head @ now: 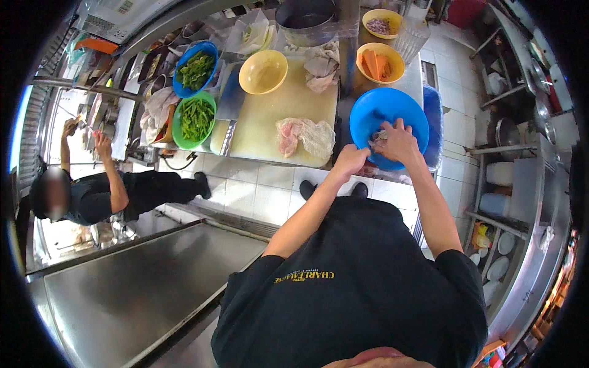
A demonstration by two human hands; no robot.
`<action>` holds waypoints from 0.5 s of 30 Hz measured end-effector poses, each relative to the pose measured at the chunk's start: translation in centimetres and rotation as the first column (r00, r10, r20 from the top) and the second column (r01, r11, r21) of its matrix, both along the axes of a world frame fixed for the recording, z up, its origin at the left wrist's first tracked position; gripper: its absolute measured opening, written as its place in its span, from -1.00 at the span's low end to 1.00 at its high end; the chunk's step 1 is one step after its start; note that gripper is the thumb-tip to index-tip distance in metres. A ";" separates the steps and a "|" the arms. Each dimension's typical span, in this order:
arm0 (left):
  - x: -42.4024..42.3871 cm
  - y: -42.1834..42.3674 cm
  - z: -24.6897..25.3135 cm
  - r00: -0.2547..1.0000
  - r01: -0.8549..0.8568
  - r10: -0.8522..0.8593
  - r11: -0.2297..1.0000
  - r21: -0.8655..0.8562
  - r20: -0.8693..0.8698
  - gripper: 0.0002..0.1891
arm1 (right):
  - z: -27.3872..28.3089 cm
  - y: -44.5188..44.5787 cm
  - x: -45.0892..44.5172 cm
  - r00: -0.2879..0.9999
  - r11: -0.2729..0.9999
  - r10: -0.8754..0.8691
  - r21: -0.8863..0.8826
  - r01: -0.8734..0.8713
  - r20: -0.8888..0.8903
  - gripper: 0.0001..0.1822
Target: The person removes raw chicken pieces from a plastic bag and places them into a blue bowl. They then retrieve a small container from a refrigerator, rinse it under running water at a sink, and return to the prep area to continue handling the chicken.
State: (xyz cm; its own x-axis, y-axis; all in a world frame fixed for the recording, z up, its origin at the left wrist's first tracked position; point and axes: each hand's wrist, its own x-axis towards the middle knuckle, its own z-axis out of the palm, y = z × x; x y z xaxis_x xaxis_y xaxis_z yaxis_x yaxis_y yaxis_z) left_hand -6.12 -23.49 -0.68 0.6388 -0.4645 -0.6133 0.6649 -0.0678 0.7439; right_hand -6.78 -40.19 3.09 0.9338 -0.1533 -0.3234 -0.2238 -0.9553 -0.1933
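A blue plastic bowl (363, 108) stands at the right part of the counter. My left hand (352, 160) is closed at its near rim, thumb against the edge. Inside the bowl, my right hand (395, 140) has its fingers bent around a small pale, greyish item (378, 137), partly hidden by the hand; its kind is unclear. Left of the bowl, a crumpled clear plastic bag (316, 138) with a pale pink piece, seemingly raw meat (288, 140), lies on a cutting board (262, 119). A cleaver (232, 99) rests at the board's left side.
Around the board are an empty yellow bowl (263, 72), a cloth (322, 66), green bowl of cut green beans (195, 120) and blue bowl of leafy greens (196, 70). Yellow bowls hold orange slices (375, 64) and chopped onion (379, 26). A co-worker (96, 195) stands at left.
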 end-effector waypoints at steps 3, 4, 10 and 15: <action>-1.5 3.0 2.8 0.959 0.023 -0.089 0.971 0.238 0.270 -0.70 | 0.6 0.8 0.4 0.999 1.000 0.023 -0.013 -0.024 -0.035 -0.33; -1.8 4.3 4.5 0.903 0.002 -0.165 0.925 0.381 0.396 -0.68 | 0.8 1.3 0.3 0.998 0.999 0.031 -0.015 -0.032 -0.051 -0.34; 0.7 5.6 6.0 0.194 -0.744 -0.662 0.381 0.548 0.724 -0.65 | -1.8 2.3 1.4 0.992 0.992 0.125 0.012 -0.125 0.027 -0.56; 3.5 10.3 4.9 0.751 -0.454 0.007 0.732 0.509 0.660 -0.72 | -0.5 0.7 1.8 0.970 0.974 0.228 0.011 -0.228 -0.081 -0.60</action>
State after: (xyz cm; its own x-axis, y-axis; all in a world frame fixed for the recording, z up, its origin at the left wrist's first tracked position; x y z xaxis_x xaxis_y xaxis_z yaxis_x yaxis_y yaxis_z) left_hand -2.59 -13.15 4.26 0.9846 0.0825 -0.1539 0.1737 -0.5519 0.8156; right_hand -5.00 -39.46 2.60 0.9144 0.0615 -0.4001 -0.0148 -0.9826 -0.1850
